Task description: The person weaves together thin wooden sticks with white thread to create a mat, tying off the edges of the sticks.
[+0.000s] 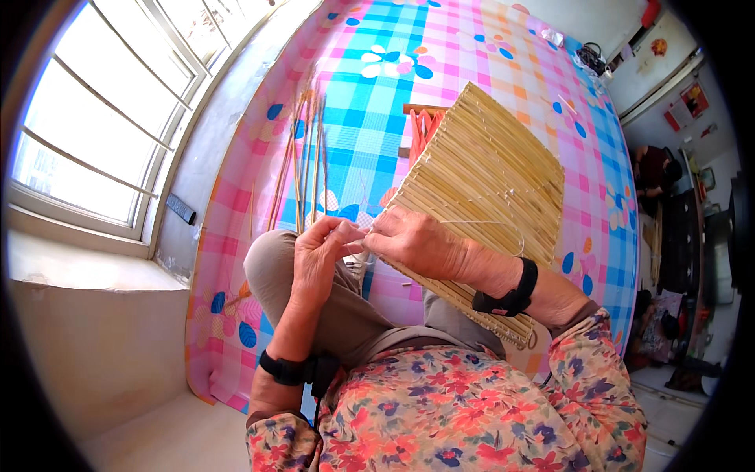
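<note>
A woven mat of straw-coloured stalks [487,169] lies slanted across my lap and the bed, bound with rows of pale thread. At its near left corner, my right hand [417,240] is closed, its fingers pinched on a thin white thread [517,230] that loops back over the mat. Close beside it, my left hand [321,245] is closed too, thumb and fingertips pinching thread. The two hands' fingertips almost meet. Just how the thread runs between them is too fine to make out.
Loose thin stalks [303,157] lie ahead on the left. An orange-red item with a wooden frame [421,130] is partly under the mat. A checked, flowered cover [385,31] spreads beneath. A remote control [181,209] rests by the barred window. Another person [654,169] is at far right.
</note>
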